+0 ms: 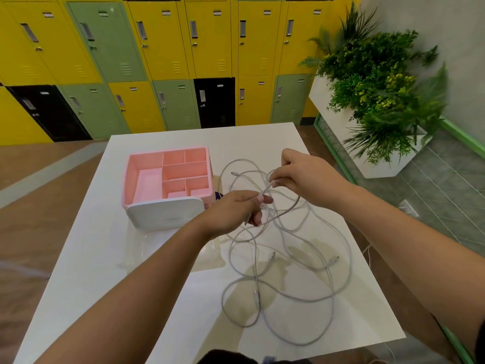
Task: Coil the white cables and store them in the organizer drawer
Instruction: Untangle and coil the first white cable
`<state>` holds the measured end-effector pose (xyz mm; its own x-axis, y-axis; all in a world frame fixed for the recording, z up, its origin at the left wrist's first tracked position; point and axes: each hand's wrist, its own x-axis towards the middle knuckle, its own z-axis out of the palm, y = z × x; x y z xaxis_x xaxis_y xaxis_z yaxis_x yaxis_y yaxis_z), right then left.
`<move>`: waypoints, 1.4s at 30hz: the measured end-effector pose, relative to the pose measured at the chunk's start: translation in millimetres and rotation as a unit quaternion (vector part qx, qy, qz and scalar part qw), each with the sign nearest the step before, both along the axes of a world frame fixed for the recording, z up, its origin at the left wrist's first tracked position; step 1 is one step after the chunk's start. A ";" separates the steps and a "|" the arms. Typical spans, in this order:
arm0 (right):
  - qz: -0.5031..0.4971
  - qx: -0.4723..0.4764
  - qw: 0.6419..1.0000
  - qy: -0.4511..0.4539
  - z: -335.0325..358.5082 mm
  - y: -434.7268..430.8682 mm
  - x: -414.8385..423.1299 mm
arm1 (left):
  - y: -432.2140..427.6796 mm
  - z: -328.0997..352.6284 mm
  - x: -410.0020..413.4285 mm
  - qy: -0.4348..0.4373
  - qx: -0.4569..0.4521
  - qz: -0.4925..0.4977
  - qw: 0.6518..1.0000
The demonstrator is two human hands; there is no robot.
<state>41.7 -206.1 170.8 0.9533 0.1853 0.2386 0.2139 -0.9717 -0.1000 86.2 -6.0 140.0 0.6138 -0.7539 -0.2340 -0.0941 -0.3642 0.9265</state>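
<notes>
Left grip: The left hand (236, 208) is closed on a white strand, thumb and forefinger pinching it while the tail runs down through the curled fingers.
Right grip: The right hand (301, 177) pinches the same strand just beyond, fingertips together on it.
Between the hands: A short length of cable runs nearly straight from one pinch to the other, lifted above the tabletop.
Cables: The white cables (288, 292) sprawl in one loose tangle of overlapping loops on the white table (105, 271), right of the organizer. Several plug ends show among the loops.
Organizer: The pink organizer (128, 177) sits left of centre with no cable in its open compartments. Its white drawer front (165, 214) faces the person, but whether the drawer stands open is hard to tell.
Step in hand: Apparently singling out one cable to start the first coil; nothing is coiled or stored yet.
Doing it well: Anchor one plug end in the left hand, then feed the strand through the right in even loops. Draw slack gently so crossings slip free rather than tighten into knots, and lift the loops clear of neighbouring cables.
Backdrop: Yellow, green and black lockers (162, 48) line the far wall, and a planter (380, 88) stands at right.
</notes>
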 end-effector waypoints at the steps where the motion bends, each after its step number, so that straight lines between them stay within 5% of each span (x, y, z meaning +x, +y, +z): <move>1: 0.007 0.008 1.000 -0.006 -0.6 -1.7 -0.7 | 0.9 0.5 0.8 0.004 0.001 0.003 1.000; 10: 0.046 -0.009 0.997 -0.065 -9.0 -22.4 -4.5 | 3.9 6.4 6.7 -0.027 -0.027 0.063 0.997; 14: -0.047 0.122 0.987 -0.088 -16.8 -37.0 1.7 | 7.1 14.5 10.6 -0.002 -0.062 0.063 0.996; 19: -0.117 0.338 0.931 -0.076 -11.4 -36.1 9.5 | 4.9 12.8 10.7 -0.002 -0.061 0.056 0.997; 29: -0.137 0.389 0.901 -0.137 2.7 -23.0 20.1 | 1.6 22.7 10.9 -0.007 -0.098 0.069 0.993; 37: -0.178 0.341 0.921 0.058 -22.6 -3.0 21.5 | -8.8 36.4 10.4 0.072 -0.177 0.080 0.978; 42: -0.111 0.292 0.935 0.169 -35.7 30.9 6.1 | -13.5 30.9 14.5 0.138 -0.217 0.096 0.962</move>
<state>47.8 -175.2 135.1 0.9921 -0.0934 -0.0838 -0.1255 -0.7476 -0.6522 100.7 -19.5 170.8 0.7113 -0.6961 -0.0972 0.2071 0.0754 0.9754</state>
